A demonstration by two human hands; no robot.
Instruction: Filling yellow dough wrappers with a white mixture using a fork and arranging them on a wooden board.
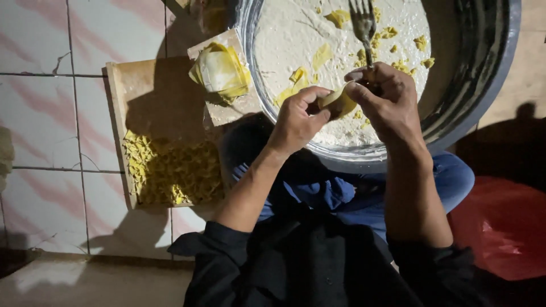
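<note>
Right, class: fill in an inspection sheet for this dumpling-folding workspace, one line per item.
Surface: tiled floor, pale with pink streaks, cracked.
Job's things: yellow dumpling wrapper pinched between both hands; fork in the right hand; big round metal basin of pale filling.
Clutter: wooden tray of folded dumplings; stack of wrappers on a board; red bag.
Grippers: left hand, right hand, both closed on the wrapper.
Cables: nothing seen.
Surroundings: dim, hard shadows.

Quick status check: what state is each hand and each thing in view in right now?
left hand: pinching the yellow wrapper
right hand: holding wrapper and fork
wrapper: folded between both hands
bowl: holds pale filling
wrapper stack: loose on board
tray: partly filled with folded pieces
</note>
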